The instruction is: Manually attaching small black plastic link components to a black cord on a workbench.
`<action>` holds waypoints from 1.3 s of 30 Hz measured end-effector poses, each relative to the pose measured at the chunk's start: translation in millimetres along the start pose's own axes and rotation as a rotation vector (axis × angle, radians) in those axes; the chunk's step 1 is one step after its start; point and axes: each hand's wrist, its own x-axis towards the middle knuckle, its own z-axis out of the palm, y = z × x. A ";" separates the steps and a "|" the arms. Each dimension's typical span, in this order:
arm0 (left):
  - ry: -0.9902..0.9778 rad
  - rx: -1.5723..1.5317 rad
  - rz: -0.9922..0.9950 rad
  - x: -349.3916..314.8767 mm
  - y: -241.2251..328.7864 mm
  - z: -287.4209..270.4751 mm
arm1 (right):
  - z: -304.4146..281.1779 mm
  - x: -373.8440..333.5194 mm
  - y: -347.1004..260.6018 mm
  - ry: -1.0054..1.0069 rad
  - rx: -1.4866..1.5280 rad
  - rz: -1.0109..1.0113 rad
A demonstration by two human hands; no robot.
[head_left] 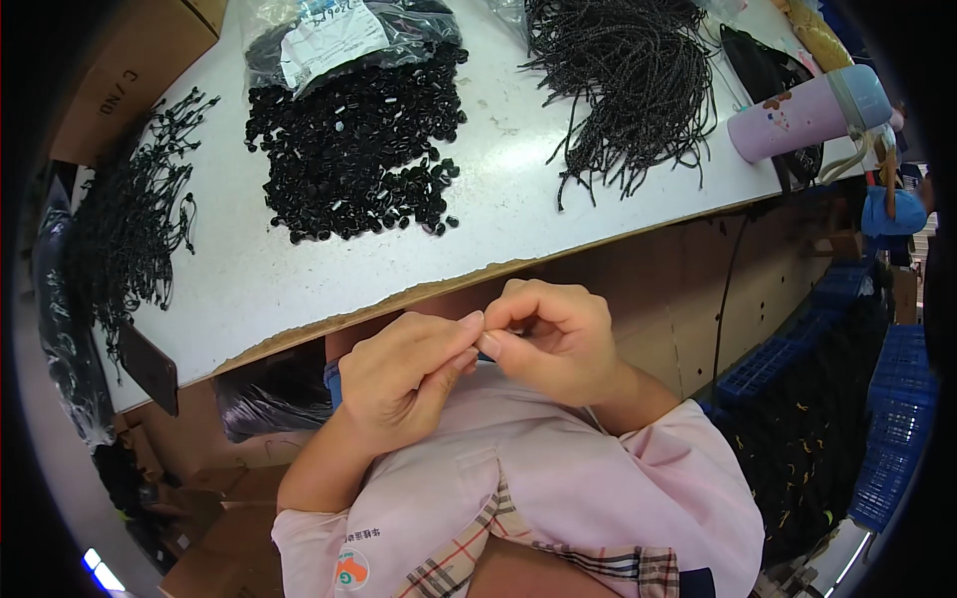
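My left hand [404, 374] and my right hand [558, 344] meet fingertip to fingertip in front of my chest, just off the table's near edge. Both are closed in a pinch. Whatever lies between the fingertips is hidden or too small to make out. Beyond them on the white table [498, 189] is a heap of small shiny black pieces [349, 149], spilling from a clear plastic bag [339, 40]. A bundle of dark speckled cords [628, 90] lies at the far right. On the left is a pile of black cords with small knots or fittings [135, 219].
A phone [150, 369] juts over the table's left front edge. At the right a pink and blue bottle [802, 115] lies tilted on a black bag [758, 60]. A cardboard box [130, 75] stands at the back left. Blue crates [897, 419] and dark goods are on the right.
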 end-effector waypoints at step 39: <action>0.432 -0.052 0.074 -3.0 3.2 12.9 | 10.9 0.9 22.0 -0.109 -0.795 -0.168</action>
